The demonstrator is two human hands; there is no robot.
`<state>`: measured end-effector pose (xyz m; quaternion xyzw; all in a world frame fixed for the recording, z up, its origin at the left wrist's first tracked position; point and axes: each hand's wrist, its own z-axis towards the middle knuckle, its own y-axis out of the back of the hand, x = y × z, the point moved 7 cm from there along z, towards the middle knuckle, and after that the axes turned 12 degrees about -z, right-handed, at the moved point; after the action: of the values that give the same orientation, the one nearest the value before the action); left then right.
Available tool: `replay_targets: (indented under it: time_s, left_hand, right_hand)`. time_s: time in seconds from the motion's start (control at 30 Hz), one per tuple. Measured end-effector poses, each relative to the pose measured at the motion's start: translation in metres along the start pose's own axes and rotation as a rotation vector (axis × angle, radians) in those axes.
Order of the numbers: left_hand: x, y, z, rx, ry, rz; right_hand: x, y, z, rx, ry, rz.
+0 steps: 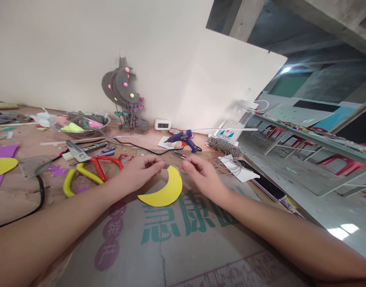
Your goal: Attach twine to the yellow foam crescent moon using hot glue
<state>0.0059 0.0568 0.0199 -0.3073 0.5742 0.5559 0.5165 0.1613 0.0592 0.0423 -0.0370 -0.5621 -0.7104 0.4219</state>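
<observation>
A yellow foam crescent (166, 190) lies flat on a printed cardboard sheet (177, 247). My left hand (139, 171) rests just left of the crescent's upper tip, fingers pinched together. My right hand (201, 173) sits just right of the same tip, fingers also pinched. Something thin seems to run between the two pinches, but I cannot make it out. A blue glue gun (184, 138) stands behind the hands.
Red-handled scissors (107, 163) and yellow-handled scissors (78, 177) lie to the left. A bundle of grey cord (225, 146) and a phone (268, 187) lie to the right. A grey moon-shaped ornament (124, 95) leans on the wall. The table edge drops off on the right.
</observation>
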Motion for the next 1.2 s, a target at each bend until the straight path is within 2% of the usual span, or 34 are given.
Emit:
replay_targets:
  time_s: [0.07, 0.13, 0.3, 0.6, 1.07, 1.2]
  left_hand:
    - [-0.001, 0.002, 0.000, -0.021, -0.020, 0.002]
    - [-0.001, 0.003, 0.000, -0.019, -0.045, 0.011]
    - [0.002, 0.003, 0.002, -0.007, -0.041, -0.002]
    - [0.009, -0.003, 0.000, 0.039, 0.071, -0.015]
    - [-0.004, -0.005, 0.000, 0.086, -0.044, 0.104]
    - [-0.001, -0.005, 0.000, 0.071, -0.007, 0.092]
  right_hand:
    - [0.003, -0.009, -0.001, 0.114, 0.013, -0.035]
    - [0.003, -0.015, -0.002, 0.169, 0.010, -0.034]
    - [0.001, -0.010, -0.001, 0.106, 0.005, -0.045]
    - [0.004, -0.015, -0.001, 0.153, 0.047, -0.110]
    - [0.005, -0.015, -0.001, 0.141, 0.073, -0.118]
    - [0.004, -0.015, -0.001, 0.133, 0.062, -0.121]
